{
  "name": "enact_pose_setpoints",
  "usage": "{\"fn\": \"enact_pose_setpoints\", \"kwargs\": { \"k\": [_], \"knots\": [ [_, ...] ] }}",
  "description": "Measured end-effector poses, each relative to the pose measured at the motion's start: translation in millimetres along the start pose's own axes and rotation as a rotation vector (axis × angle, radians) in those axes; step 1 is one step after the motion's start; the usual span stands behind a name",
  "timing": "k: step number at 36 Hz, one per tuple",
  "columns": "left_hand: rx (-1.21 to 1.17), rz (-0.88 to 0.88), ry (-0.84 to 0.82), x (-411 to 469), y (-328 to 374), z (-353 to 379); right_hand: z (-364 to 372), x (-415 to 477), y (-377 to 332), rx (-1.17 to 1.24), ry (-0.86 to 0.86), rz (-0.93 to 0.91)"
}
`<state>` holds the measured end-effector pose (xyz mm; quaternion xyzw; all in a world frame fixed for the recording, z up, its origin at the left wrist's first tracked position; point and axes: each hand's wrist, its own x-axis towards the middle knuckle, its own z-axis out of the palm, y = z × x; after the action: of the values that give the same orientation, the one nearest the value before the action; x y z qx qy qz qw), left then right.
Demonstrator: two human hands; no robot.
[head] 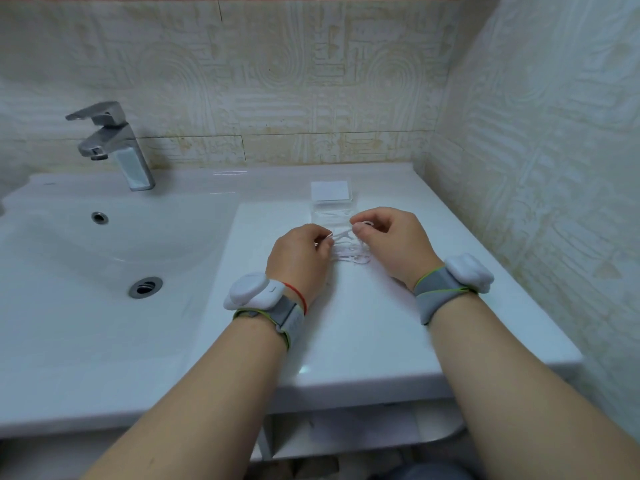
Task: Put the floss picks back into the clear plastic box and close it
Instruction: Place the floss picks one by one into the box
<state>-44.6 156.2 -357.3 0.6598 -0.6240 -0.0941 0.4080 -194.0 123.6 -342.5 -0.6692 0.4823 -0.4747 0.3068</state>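
Note:
A clear plastic box [330, 214] lies open on the white counter, its lid with a white label [329, 191] folded back toward the wall. Some floss picks seem to lie inside it. A small heap of white floss picks [351, 255] rests on the counter just in front of the box, between my hands. My left hand [300, 259] pinches one end of a floss pick [341, 233]. My right hand [388, 240] pinches the other end of that pick, just above the heap and near the box's front edge.
The white sink basin [104, 258] with drain and overflow hole fills the left side, with a chrome faucet [116, 143] behind it. Tiled walls close the back and the right. The counter's front edge [398, 382] is near me, with a shelf below.

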Motion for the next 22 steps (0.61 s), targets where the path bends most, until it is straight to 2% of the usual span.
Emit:
{"fn": "enact_pose_setpoints", "kwargs": {
  "k": [6,16,22],
  "knots": [
    [-0.060,-0.001,0.032,1.7,-3.1,0.4,-4.6,1.7,-1.9,0.181,0.066,0.049],
    [-0.168,-0.018,0.062,1.6,-1.2,0.7,-8.3,2.3,-6.4,0.342,0.162,0.148],
    [-0.248,0.030,0.194,1.3,2.0,-2.5,-6.6,1.1,-9.7,0.410,0.157,0.161]
  ]
}}
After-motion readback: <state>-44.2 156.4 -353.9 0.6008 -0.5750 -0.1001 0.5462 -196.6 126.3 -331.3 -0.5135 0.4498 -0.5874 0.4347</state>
